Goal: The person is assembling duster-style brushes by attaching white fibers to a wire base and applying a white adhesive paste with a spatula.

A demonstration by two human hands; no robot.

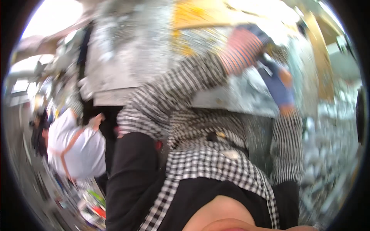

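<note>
Both my hands are close together over the right part of a metal worktable (127,65), and motion smears the picture. My left hand (246,46), in a red-and-blue striped glove with dark fingers, reaches across from the left with its fingers curled over. Just below and right of it, my right hand (276,82) wears a blue glove and looks closed too. A small brownish, blurred clump (278,52) shows beside the fingers of both hands. Whatever the hands hold is hidden or too blurred to name. Checked sleeves cover both my forearms.
A tan board (216,15) with yellow bits lies on the far side of the table. At the right stands an upright wooden plank (322,57). To my left, a person in a white top with orange straps (77,146) is nearby. Blurred clear items (327,161) crowd the right.
</note>
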